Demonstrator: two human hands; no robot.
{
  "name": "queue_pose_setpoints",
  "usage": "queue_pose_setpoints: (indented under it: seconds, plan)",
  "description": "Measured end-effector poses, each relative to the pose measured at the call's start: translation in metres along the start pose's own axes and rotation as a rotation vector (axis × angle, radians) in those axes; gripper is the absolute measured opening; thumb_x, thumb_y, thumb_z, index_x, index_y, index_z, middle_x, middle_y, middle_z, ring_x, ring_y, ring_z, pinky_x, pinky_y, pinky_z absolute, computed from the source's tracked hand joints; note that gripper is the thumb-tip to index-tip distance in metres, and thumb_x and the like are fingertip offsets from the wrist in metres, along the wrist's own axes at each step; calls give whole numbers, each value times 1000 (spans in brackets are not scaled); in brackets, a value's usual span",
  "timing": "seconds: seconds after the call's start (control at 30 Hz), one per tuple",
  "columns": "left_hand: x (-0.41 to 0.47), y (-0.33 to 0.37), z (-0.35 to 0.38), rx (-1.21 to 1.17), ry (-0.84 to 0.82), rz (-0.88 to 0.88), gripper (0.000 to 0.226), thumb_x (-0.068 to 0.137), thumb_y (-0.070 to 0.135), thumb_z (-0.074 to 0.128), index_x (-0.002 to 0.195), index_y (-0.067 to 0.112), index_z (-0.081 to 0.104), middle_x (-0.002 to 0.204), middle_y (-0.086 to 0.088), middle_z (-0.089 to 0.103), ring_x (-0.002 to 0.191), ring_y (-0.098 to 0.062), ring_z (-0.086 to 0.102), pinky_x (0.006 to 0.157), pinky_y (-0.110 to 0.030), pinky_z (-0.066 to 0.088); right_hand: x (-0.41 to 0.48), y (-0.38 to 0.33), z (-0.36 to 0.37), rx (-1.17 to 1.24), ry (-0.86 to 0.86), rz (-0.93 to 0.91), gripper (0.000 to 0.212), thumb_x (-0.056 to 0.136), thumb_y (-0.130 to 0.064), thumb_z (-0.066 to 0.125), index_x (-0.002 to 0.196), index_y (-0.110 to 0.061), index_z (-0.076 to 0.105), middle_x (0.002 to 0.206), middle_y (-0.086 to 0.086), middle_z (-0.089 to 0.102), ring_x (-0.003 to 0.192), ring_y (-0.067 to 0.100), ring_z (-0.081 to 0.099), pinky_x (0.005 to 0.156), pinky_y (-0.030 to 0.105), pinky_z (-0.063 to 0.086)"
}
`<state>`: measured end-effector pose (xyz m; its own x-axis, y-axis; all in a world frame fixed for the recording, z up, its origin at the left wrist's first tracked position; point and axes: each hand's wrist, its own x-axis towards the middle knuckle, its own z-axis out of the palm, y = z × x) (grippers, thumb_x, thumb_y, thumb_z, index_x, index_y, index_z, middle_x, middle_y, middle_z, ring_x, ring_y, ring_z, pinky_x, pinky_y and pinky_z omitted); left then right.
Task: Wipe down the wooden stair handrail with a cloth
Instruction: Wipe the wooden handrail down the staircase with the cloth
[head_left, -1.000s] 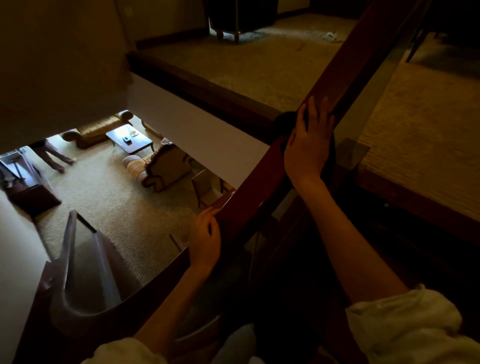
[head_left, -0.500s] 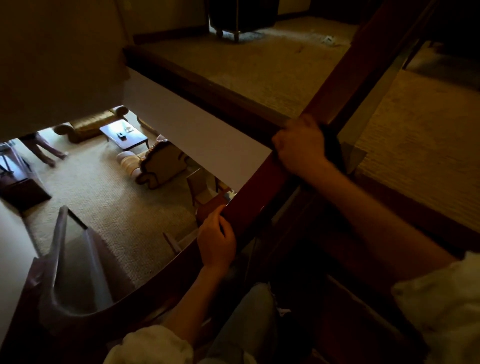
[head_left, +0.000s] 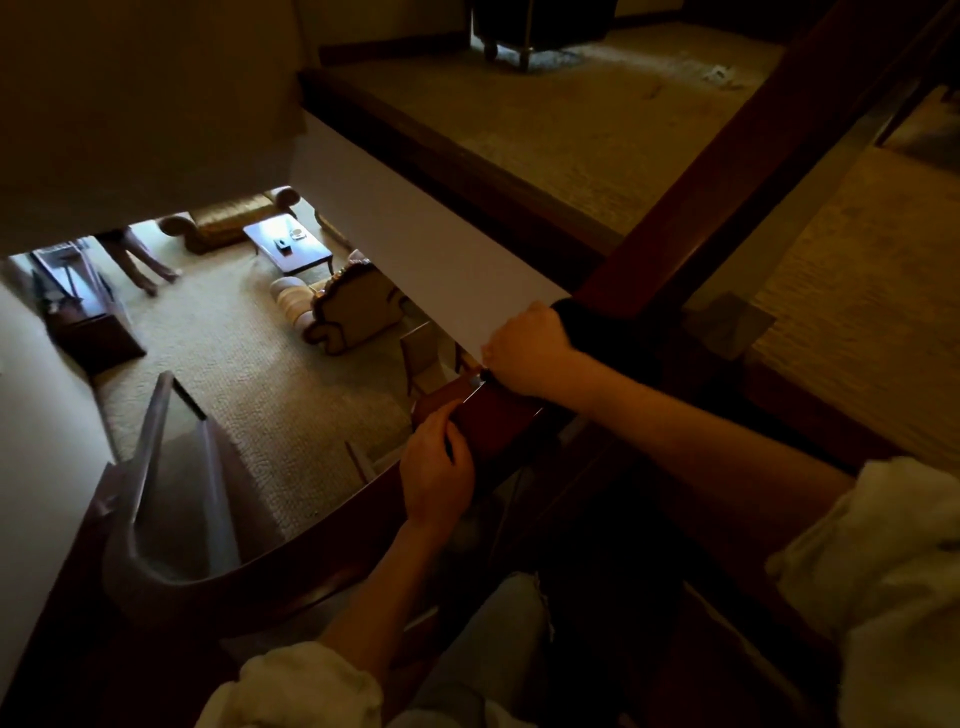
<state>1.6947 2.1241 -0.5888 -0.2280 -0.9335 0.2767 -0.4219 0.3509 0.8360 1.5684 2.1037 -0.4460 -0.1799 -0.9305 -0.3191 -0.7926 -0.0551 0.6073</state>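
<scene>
A dark red wooden handrail (head_left: 727, 166) runs diagonally from the upper right down to the lower left, curving at the bottom. My right hand (head_left: 530, 351) is curled over the rail and grips a dark cloth (head_left: 597, 325) wrapped around it; most of the cloth is hidden in shadow. Lower on the rail, my left hand (head_left: 439, 473) holds the rail's near edge, thumb on top and fingers curled round it. Both arms wear pale rolled sleeves.
Beyond the rail is an open drop to a carpeted room below with a sofa (head_left: 234, 221), a coffee table (head_left: 288, 249), an armchair (head_left: 353, 312) and a person's legs (head_left: 140, 257). A carpeted landing (head_left: 571, 114) lies upper right. A second rail (head_left: 156, 441) descends at lower left.
My right hand went from lying flat on the cloth to gripping it, and slid down the rail toward my left hand. The left hand stayed on the rail.
</scene>
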Motion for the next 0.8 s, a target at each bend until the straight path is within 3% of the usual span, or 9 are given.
queue_pose_setpoints:
  seconds: [0.13,0.2,0.27,0.33,0.4,0.47,0.53,0.67,0.8]
  plan:
    - [-1,1,0,-23,-15,3,33,100,13,39,126,10,59,104,-3,66,93,-15,62,76,-19,42,-10,96,-13,93,39,255,33,106,-36,27,94,-17,51,72,1,36,66,19,40,97,44,38]
    - [-3,3,1,-17,2,18,37,98,20,36,124,10,60,103,-3,66,91,-14,61,75,-20,41,-3,122,-9,98,37,349,39,107,-32,24,118,-16,57,81,2,48,86,24,54,106,48,32]
    - [-2,5,2,-6,23,4,37,99,20,35,124,9,61,105,-4,66,93,-15,61,78,-25,44,5,114,-7,63,-4,314,44,104,-42,27,120,-15,58,100,3,58,101,25,55,103,46,34]
    - [-4,6,2,8,41,-16,32,100,13,39,122,8,61,105,-7,66,95,-18,61,81,-26,45,16,73,-1,12,-42,247,45,101,-49,33,103,-12,59,93,4,54,95,22,54,96,41,36]
    - [-4,8,2,33,60,-13,30,100,10,40,119,5,62,105,-7,66,93,-15,60,79,-13,39,20,24,3,-16,-26,133,35,101,-44,41,98,-12,56,85,7,46,95,21,54,97,39,37]
    - [-5,12,3,37,76,5,32,99,13,37,118,5,62,104,-2,64,92,-6,54,76,-2,33,17,-12,6,-15,-24,24,23,101,-35,46,107,-15,56,84,6,47,91,19,53,95,36,36]
    - [-6,13,4,36,65,-1,32,100,13,37,120,5,61,107,-3,64,95,-4,52,77,-4,31,18,-18,6,14,-44,-16,31,101,-33,46,124,-14,54,95,5,53,99,19,55,98,38,35]
    - [-6,9,4,18,33,-5,30,101,10,38,122,8,60,110,-7,66,100,-15,60,84,-22,41,14,50,-2,34,-40,54,43,103,-44,35,131,-17,52,117,7,56,119,28,50,107,51,29]
    - [-6,13,5,34,40,-14,30,101,10,38,121,8,60,107,-4,64,96,-13,59,78,-15,39,14,133,3,31,-18,297,46,104,-42,25,134,-17,50,127,5,55,122,29,48,109,51,31]
